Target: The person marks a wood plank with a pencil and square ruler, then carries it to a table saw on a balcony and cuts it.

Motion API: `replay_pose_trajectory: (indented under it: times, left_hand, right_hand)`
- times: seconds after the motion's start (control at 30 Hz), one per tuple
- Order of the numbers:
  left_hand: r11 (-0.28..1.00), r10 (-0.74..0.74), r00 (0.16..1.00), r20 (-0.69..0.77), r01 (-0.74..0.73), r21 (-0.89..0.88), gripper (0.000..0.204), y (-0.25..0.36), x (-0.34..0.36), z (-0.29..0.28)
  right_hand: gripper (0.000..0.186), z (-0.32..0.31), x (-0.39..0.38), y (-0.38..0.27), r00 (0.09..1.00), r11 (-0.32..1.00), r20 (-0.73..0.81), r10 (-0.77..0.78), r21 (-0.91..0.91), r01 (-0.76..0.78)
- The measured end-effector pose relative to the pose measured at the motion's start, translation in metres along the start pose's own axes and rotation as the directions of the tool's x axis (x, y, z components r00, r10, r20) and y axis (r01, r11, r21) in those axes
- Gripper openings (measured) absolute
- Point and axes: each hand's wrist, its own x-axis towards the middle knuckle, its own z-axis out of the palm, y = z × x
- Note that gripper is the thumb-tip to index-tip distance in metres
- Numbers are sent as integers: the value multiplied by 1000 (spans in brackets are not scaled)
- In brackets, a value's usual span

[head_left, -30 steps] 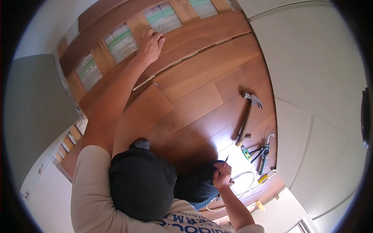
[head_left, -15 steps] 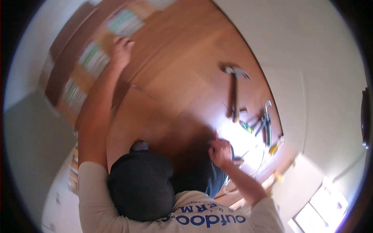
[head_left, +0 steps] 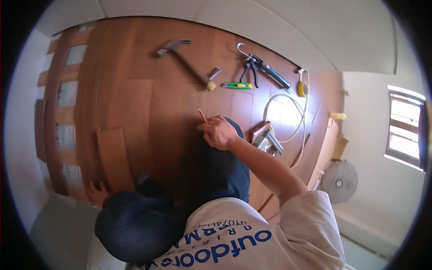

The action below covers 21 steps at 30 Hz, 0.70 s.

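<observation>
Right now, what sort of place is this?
Probably an indoor room with its floor being laid or repaired: the wood plank floor has uncovered gaps at the left, and a claw hammer and a caulking gun lie on it.

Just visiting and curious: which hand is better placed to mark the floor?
Right, I'd judge: the right hand holds a red pencil, tip out over the floor. The left hand, partly hidden, shows no pencil.

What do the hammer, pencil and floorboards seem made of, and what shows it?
Hammer: head probably steel, grey with slight shine; handle perhaps wood, brown. Pencil: likely painted wood, red with tapered tip. Floorboards: wood or laminate, glossy reddish-brown, reflecting bright glare.
</observation>
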Motion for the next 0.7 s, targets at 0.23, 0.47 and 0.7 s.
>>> replay_pose_trajectory:
  times: [0.23, 0.47, 0.7]
  left_hand:
    - [976, 85, 948, -307, -142, -168, 30, -91, -24, 94]
    - [579, -637, 765, 91, 553, -599, 43, -10, -79, 11]
    - [572, -511, 815, 271, 558, -601, 56, -22, -106, 9]
  right_hand:
    - [33, 21, -17, 6, 983, 985, -63, -171, 21, 173]
    - [31, 40, -56, 57, 961, 972, -173, -214, 60, 227]
    - [33, 23, -40, 58, 948, 959, -146, -281, -26, 281]
